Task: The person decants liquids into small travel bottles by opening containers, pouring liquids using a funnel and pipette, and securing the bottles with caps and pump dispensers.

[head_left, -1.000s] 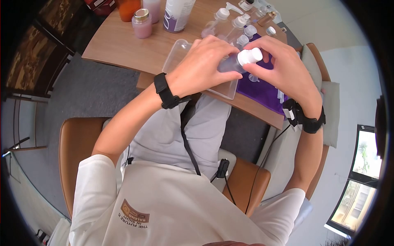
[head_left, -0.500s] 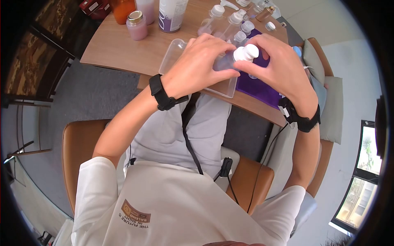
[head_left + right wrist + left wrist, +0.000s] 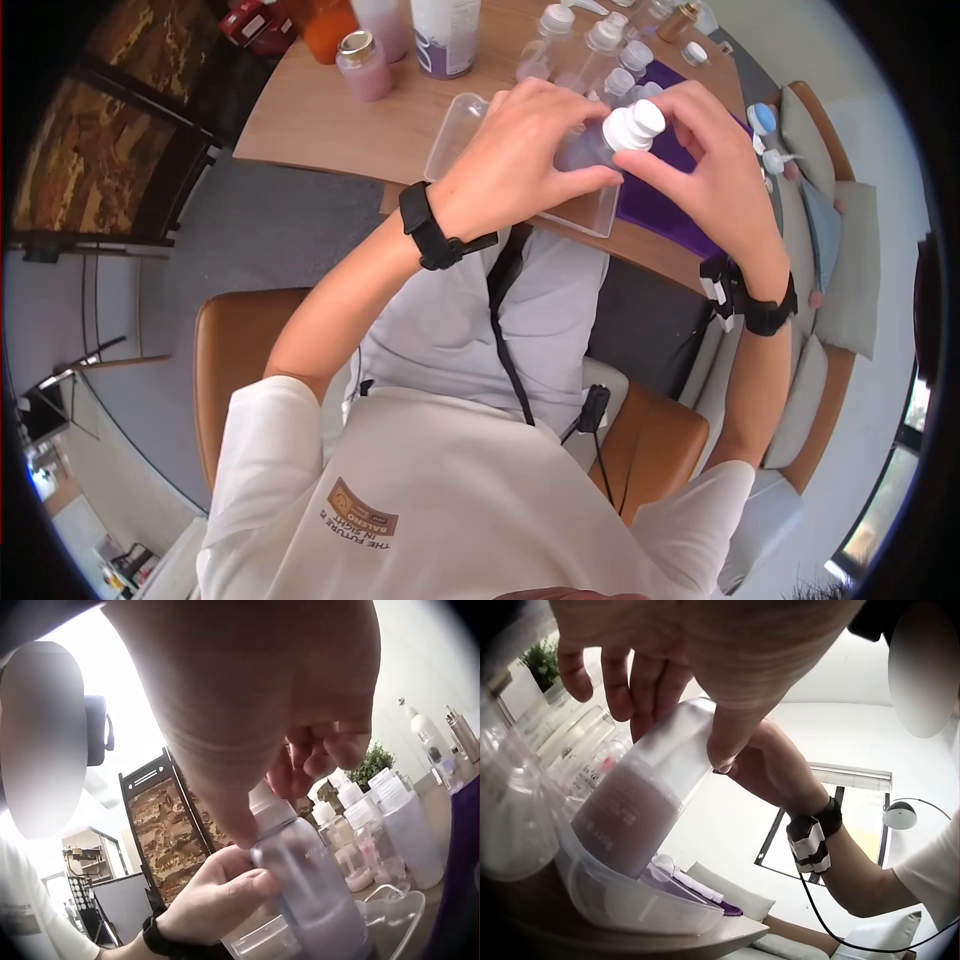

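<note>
My left hand (image 3: 525, 145) grips a clear bottle (image 3: 630, 814) around its upper body. Pale purple liquid fills the bottle's lower part, as the left wrist view shows. The bottle tilts, and its base is down at the clear plastic tray (image 3: 645, 904). A white pump-style top (image 3: 635, 123) sits on the bottle's neck. The thumb and fingers of my right hand (image 3: 715, 165) pinch this top from the right side. In the right wrist view, the left thumb lies along the bottle's shoulder, just below the white collar.
Several clear bottles with white tops (image 3: 605, 45) stand behind the hands. A pink jar with a gold lid (image 3: 364, 65) and a white-and-purple container (image 3: 443, 40) are at the back left. A purple cloth (image 3: 660, 205) lies right of the tray. A cable hangs from the right wrist.
The head view has swung, so the table and hands appear shifted to the right. Both hands keep their hold on the bottle and its white top; the top's angle has changed slightly.
</note>
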Action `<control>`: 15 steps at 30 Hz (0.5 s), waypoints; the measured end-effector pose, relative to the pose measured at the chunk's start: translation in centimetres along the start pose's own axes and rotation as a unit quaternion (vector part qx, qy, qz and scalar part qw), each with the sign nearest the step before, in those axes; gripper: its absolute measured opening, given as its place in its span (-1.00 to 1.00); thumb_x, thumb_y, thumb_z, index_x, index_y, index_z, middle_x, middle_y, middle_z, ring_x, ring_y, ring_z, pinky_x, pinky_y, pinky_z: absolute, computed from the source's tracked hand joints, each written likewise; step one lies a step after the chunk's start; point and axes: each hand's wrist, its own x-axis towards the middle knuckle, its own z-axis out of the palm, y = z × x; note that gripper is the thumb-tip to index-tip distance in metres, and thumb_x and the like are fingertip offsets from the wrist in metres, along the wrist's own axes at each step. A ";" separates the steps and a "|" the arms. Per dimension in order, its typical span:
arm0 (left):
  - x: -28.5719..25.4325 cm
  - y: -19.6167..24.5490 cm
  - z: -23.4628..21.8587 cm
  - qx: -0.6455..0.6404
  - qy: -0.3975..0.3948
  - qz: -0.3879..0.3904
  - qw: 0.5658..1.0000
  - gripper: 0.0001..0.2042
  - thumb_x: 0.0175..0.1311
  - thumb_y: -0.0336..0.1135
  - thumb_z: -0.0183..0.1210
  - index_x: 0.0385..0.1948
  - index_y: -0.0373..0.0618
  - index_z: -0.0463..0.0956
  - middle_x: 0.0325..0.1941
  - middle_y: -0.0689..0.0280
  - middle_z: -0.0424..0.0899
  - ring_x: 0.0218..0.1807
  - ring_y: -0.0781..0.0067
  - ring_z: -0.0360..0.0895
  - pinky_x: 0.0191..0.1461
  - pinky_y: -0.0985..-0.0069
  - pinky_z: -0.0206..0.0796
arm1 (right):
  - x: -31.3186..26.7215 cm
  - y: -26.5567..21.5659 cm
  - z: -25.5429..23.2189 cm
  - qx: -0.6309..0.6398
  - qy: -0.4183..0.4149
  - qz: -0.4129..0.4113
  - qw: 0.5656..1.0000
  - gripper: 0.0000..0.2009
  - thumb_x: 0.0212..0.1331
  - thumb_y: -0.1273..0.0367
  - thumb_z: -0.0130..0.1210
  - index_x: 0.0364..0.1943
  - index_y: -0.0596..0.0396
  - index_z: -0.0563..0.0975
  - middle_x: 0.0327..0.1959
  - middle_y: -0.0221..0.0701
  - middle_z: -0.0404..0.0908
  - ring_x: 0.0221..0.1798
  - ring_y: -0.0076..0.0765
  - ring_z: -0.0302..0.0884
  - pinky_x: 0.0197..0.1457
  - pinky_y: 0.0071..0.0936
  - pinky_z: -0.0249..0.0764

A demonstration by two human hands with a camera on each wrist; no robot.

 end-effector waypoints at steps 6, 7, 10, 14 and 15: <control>0.2 0.3 0.1 -0.002 0.007 -0.007 1.000 -0.46 0.08 -0.19 0.56 0.09 -0.24 0.65 0.09 0.13 0.72 0.15 0.09 0.57 0.25 0.21 0.42 | 0.0 -0.7 -0.2 0.072 0.037 -0.039 0.996 -0.46 0.11 0.34 0.46 0.23 0.04 0.61 -0.05 -0.50 0.64 -0.12 -0.44 0.45 -0.05 -0.50 0.39; 0.3 0.6 -0.1 0.003 0.000 -0.014 1.000 -0.47 0.08 -0.22 0.57 0.09 -0.25 0.65 0.07 0.13 0.72 0.15 0.10 0.58 0.23 0.23 0.43 | -0.2 0.2 0.3 0.090 0.039 -0.030 0.995 -0.38 0.09 0.33 0.47 0.32 0.01 0.57 -0.01 -0.49 0.67 -0.10 -0.44 0.46 -0.02 -0.48 0.39; 0.4 0.2 0.2 0.016 -0.010 -0.002 1.000 -0.47 0.07 -0.23 0.57 0.07 -0.27 0.64 0.05 0.11 0.70 0.14 0.09 0.58 0.22 0.24 0.44 | -0.7 0.2 0.3 0.032 0.040 0.007 0.999 -0.34 0.10 0.32 0.47 0.36 0.00 0.53 -0.03 -0.47 0.67 -0.09 -0.42 0.48 -0.01 -0.49 0.38; 0.6 0.8 0.0 0.004 -0.032 -0.033 0.999 -0.43 0.06 -0.17 0.58 0.09 -0.28 0.63 0.09 0.10 0.72 0.20 0.04 0.52 0.28 0.18 0.37 | -1.1 -0.1 1.4 0.099 0.084 -0.006 0.991 -0.30 0.09 0.28 0.48 0.40 -0.02 0.50 -0.01 -0.51 0.61 -0.04 -0.45 0.43 -0.03 -0.48 0.36; 0.6 0.9 0.0 0.005 -0.035 -0.038 0.999 -0.43 0.06 -0.17 0.58 0.09 -0.28 0.63 0.08 0.10 0.72 0.19 0.05 0.52 0.28 0.19 0.37 | -1.6 0.1 1.5 0.117 0.098 0.003 0.988 -0.36 0.19 0.30 0.42 0.40 -0.02 0.50 0.01 -0.53 0.57 -0.02 -0.53 0.40 -0.04 -0.53 0.35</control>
